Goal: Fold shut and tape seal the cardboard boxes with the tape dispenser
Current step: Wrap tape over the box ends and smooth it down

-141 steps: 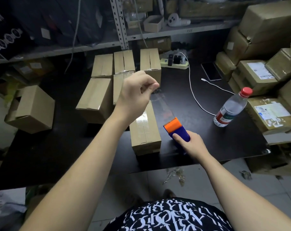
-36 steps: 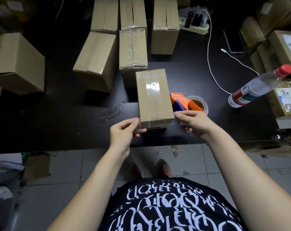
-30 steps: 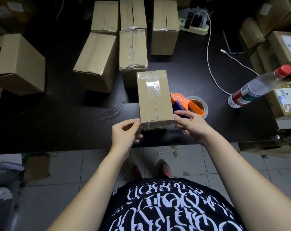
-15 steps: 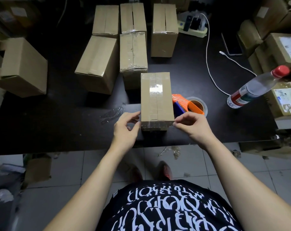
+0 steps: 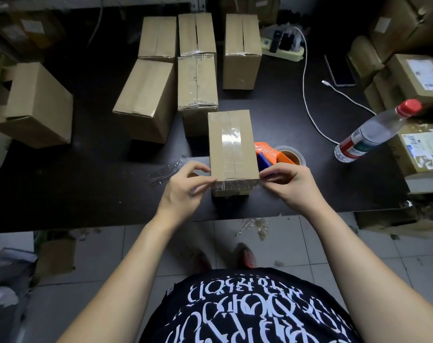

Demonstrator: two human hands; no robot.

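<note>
The left hand (image 5: 185,186) and the right hand (image 5: 291,183) both have the fingers curled. Each one pinches one end of a clear tape strip (image 5: 231,187) that goes across the near end of the cardboard box (image 5: 231,144), in the middle of the frame. The orange and blue tape dispenser (image 5: 267,154) lies on the black table (image 5: 86,181), touching the right side of the box. More boxes (image 5: 197,80) stand above it, and a bottle (image 5: 371,134) is at the right.

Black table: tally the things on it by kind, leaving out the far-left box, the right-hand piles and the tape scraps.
Cardboard boxes: 6
Tape dispenser: 1
Bottle: 1
Phone: 1
Power strip: 1
White cable: 1
Total: 11
</note>
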